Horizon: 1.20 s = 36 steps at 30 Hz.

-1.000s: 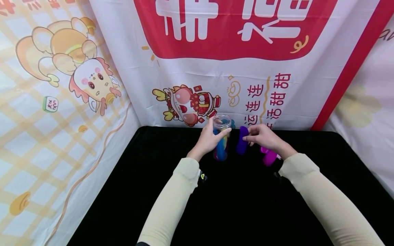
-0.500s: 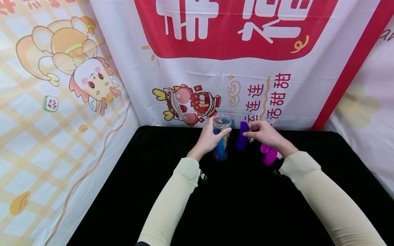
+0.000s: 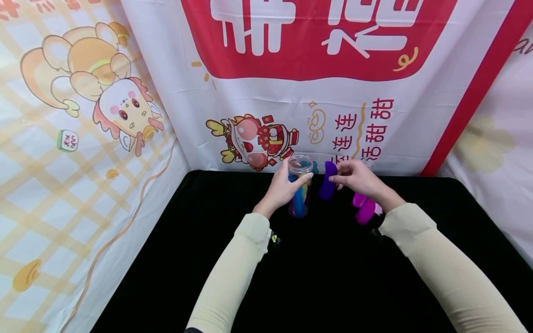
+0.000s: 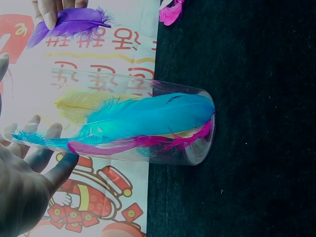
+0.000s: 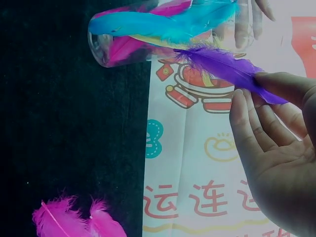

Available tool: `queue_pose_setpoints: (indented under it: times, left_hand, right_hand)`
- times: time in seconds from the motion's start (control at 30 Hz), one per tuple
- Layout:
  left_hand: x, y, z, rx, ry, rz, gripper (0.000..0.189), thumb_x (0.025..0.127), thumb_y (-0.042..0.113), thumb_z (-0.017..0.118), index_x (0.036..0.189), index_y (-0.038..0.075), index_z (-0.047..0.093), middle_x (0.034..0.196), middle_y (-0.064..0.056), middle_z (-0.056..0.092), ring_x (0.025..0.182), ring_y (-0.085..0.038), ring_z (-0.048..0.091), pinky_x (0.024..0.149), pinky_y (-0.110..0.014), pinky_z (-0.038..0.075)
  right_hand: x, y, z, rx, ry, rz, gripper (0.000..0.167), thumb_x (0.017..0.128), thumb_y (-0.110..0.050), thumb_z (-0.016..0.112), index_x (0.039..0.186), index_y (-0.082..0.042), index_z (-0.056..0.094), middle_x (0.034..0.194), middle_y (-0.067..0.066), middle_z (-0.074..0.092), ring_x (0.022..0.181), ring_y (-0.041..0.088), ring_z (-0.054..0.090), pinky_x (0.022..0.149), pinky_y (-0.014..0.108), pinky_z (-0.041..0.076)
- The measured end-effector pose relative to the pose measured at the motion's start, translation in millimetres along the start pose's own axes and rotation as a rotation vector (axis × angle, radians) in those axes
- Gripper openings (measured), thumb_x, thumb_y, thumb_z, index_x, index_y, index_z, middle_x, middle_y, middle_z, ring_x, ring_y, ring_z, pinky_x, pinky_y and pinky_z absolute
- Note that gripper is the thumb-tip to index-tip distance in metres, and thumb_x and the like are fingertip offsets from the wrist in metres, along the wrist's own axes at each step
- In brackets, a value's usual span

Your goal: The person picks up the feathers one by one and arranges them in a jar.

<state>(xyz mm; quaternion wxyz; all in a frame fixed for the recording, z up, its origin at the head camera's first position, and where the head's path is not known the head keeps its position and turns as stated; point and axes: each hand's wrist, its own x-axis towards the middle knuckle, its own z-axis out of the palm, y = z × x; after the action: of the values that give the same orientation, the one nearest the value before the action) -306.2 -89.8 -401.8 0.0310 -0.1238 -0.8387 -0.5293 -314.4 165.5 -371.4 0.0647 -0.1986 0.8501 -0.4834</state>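
Observation:
A clear jar (image 3: 300, 163) stands upright near the back of the black table, its mouth uncovered. Inside it are a blue feather (image 4: 148, 116), a yellow feather (image 4: 74, 106) and magenta feathers (image 4: 103, 148). My left hand (image 3: 283, 184) grips the jar near its rim, fingers behind and thumb in front. To the jar's right, my right hand (image 3: 359, 178) pinches a purple feather (image 3: 327, 181) between thumb and fingers. The feather hangs beside the jar, apart from it in the head view, its fluffy end downward.
Pink feathers (image 3: 364, 210) lie on the black table (image 3: 316, 273), below and right of my right hand. A printed white cloth wall (image 3: 250, 92) rises right behind the table's back edge. Another printed cloth (image 3: 83, 185) hangs at the left.
My right hand has risen a little with the purple feather, bringing more of the pink feathers into sight. My left hand and the jar have stayed put.

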Motion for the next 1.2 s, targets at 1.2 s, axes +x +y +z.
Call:
queue_pose_setpoints:
  times: [1.2]
  left_hand:
    - [-1.6, 1.7, -0.3, -0.018, -0.004, -0.002, 0.088, 0.092, 0.062, 0.068, 0.157, 0.017, 0.030, 0.148, -0.007, 0.049, 0.135, -0.024, 0.049, 0.114, -0.048, 0.039]
  right_hand:
    - [-3.9, -21, -3, 0.084, 0.028, -0.063, 0.019, 0.094, -0.009, 0.075, 0.101, 0.006, 0.066, 0.094, 0.020, 0.072, 0.074, 0.022, 0.069, 0.068, 0.032, 0.060]
